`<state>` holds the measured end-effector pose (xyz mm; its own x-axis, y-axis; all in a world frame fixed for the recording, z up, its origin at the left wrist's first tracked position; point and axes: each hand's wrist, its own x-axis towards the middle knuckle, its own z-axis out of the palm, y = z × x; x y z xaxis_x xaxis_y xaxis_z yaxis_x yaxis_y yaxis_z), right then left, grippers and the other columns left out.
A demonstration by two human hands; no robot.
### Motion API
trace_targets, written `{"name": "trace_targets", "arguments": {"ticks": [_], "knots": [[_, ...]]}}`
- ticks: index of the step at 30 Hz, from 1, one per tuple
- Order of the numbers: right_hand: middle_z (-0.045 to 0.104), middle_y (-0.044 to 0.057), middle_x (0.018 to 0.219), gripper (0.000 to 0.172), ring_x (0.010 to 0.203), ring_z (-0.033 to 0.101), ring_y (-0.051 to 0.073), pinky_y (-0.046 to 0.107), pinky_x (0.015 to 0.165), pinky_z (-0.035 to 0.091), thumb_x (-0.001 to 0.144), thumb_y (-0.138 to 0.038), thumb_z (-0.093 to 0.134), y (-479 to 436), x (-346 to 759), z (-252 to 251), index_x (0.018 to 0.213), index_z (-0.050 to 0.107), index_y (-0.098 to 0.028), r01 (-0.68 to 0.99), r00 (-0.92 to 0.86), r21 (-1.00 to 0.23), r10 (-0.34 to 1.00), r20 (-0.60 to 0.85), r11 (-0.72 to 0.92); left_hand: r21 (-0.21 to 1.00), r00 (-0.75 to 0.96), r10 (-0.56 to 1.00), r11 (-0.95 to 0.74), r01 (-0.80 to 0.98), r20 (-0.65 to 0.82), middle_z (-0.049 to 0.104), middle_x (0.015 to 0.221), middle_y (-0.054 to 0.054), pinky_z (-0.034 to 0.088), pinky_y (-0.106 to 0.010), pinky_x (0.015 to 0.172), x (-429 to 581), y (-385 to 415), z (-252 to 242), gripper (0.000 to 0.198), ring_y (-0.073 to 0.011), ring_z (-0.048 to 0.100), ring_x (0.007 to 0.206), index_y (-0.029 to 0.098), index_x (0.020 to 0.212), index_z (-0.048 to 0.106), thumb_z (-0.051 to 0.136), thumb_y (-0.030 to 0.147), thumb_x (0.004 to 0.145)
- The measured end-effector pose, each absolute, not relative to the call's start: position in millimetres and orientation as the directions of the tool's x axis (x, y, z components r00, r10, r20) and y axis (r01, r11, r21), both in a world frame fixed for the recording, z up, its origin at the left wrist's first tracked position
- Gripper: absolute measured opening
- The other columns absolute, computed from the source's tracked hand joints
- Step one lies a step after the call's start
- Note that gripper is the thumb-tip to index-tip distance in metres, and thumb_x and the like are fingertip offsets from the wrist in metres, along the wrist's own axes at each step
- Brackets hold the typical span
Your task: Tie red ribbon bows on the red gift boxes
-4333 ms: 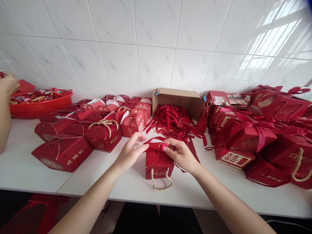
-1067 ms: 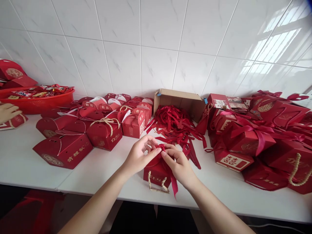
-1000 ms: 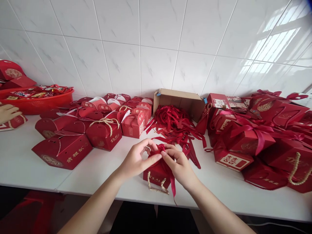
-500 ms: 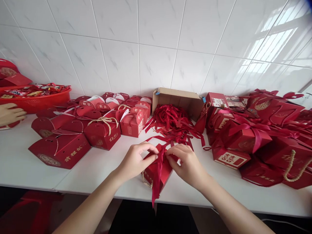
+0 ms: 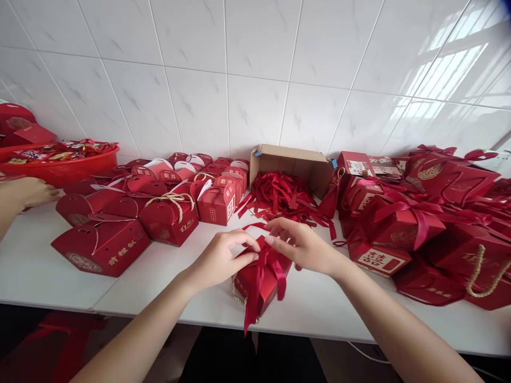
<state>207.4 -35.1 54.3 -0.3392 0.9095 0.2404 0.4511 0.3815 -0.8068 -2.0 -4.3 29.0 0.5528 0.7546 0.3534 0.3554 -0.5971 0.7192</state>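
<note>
A small red gift box (image 5: 261, 284) with a rope handle lies tilted near the white table's front edge. A red ribbon (image 5: 257, 282) is tied over its top, one tail hanging past the table edge. My left hand (image 5: 221, 260) is closed on the box's top left, thumb and fingers pinching at the ribbon knot. My right hand (image 5: 305, 246) hovers over the top right, fingers curled and pinching a ribbon loop.
Open red boxes (image 5: 120, 223) crowd the left, tied ones (image 5: 415, 223) the right. A cardboard carton (image 5: 293, 165) spills loose red ribbons (image 5: 283, 199) at the back. Another person's hand (image 5: 27, 192) rests by a red basket (image 5: 67, 170) of sweets at far left.
The box has been tipped from upright onto a tilt and the ribbon now sits in a bow with a tail hanging down. The other person's hand moved rightward on the table.
</note>
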Motion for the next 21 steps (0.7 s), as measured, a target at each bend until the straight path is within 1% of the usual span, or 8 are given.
{"name": "trace_targets", "arguments": {"ticks": [2, 3, 5, 7, 9, 12, 16, 21], "knots": [[0.058, -0.002, 0.069, 0.018, 0.053, 0.049, 0.008, 0.019, 0.045, 0.039, 0.089, -0.034, 0.055, -26.7, 207.8, 50.8, 0.095, 0.06, -0.018, 0.378, -0.381, -0.866, 0.907, 0.176, 0.327, 0.679, 0.59, 0.73, -0.628, 0.38, 0.345, 0.07, 0.084, 0.0, 0.051, -0.024, 0.071, -3.9, -2.7, 35.0, 0.006, -0.0169, 0.066, 0.081, 0.023, 0.081, 0.07, 0.064, 0.021, 0.08], [0.057, -0.002, 0.068, 0.016, 0.054, 0.049, 0.008, 0.019, 0.046, 0.039, 0.088, -0.032, 0.056, -24.9, 208.6, 49.3, 0.094, 0.06, -0.018, 0.354, -0.396, -0.876, 0.901, 0.176, 0.327, 0.652, 0.614, 0.71, -0.652, 0.388, 0.345, 0.07, 0.083, 0.0, 0.051, -0.024, 0.07, -5.1, -1.6, 38.1, 0.007, -0.0169, 0.065, 0.08, 0.024, 0.081, 0.07, 0.064, 0.021, 0.081], [0.059, -0.001, 0.072, 0.013, 0.06, 0.053, 0.009, 0.02, 0.052, 0.045, 0.089, -0.029, 0.056, -25.9, 211.2, 47.2, 0.095, 0.06, -0.018, 0.334, -0.431, -0.856, 0.871, 0.235, 0.396, 0.591, 0.657, 0.666, -0.704, 0.395, 0.354, 0.069, 0.081, 0.0, 0.05, -0.025, 0.07, -7.9, 1.2, 43.8, 0.008, -0.0169, 0.064, 0.078, 0.025, 0.082, 0.071, 0.064, 0.022, 0.082], [0.064, 0.002, 0.083, 0.014, 0.072, 0.059, 0.012, 0.024, 0.063, 0.05, 0.091, -0.025, 0.053, -30.5, 214.4, 45.7, 0.1, 0.063, -0.02, 0.354, -0.506, -0.765, 0.798, 0.328, 0.538, 0.532, 0.69, 0.625, -0.748, 0.396, 0.365, 0.069, 0.081, 0.0, 0.049, -0.027, 0.072, -10.5, 4.5, 48.0, 0.009, -0.017, 0.063, 0.077, 0.025, 0.083, 0.071, 0.063, 0.022, 0.083], [0.065, 0.006, 0.094, 0.023, 0.082, 0.061, 0.015, 0.028, 0.071, 0.052, 0.094, -0.019, 0.047, -35.6, 217.2, 43.6, 0.105, 0.067, -0.021, 0.395, -0.594, -0.622, 0.705, 0.388, 0.676, 0.485, 0.71, 0.597, -0.778, 0.399, 0.373, 0.069, 0.081, -0.001, 0.048, -0.027, 0.073, -12.2, 7.5, 50.2, 0.012, -0.0169, 0.063, 0.078, 0.026, 0.084, 0.072, 0.061, 0.02, 0.084], [0.061, 0.009, 0.099, 0.036, 0.086, 0.061, 0.016, 0.029, 0.071, 0.053, 0.093, -0.01, 0.041, -40.1, 219.4, 37.6, 0.112, 0.068, -0.022, 0.454, -0.664, -0.45, 0.628, 0.405, 0.769, 0.427, 0.715, 0.578, -0.804, 0.415, 0.393, 0.069, 0.08, 0.0, 0.048, -0.027, 0.071, -11.4, 9.6, 49.8, 0.016, -0.0164, 0.063, 0.077, 0.025, 0.084, 0.071, 0.058, 0.016, 0.084], [0.054, 0.009, 0.101, 0.047, 0.09, 0.059, 0.016, 0.028, 0.074, 0.054, 0.088, -0.001, 0.04, -40.3, 219.2, 26.2, 0.119, 0.067, -0.024, 0.482, -0.683, -0.395, 0.617, 0.391, 0.783, 0.385, 0.691, 0.579, -0.812, 0.44, 0.432, 0.069, 0.082, 0.0, 0.048, -0.028, 0.072, -6.4, 7.1, 44.7, 0.015, -0.0161, 0.063, 0.078, 0.023, 0.085, 0.068, 0.056, 0.014, 0.085], [0.049, 0.008, 0.097, 0.048, 0.091, 0.056, 0.017, 0.032, 0.077, 0.054, 0.089, -0.002, 0.04, -38.6, 219.3, 15.4, 0.119, 0.068, -0.026, 0.463, -0.664, -0.406, 0.612, 0.43, 0.788, 0.357, 0.696, 0.569, -0.821, 0.446, 0.439, 0.068, 0.083, -0.001, 0.048, -0.028, 0.074, -2.7, 2.3, 39.3, 0.018, -0.0164, 0.062, 0.08, 0.021, 0.086, 0.065, 0.052, 0.008, 0.082]]}}
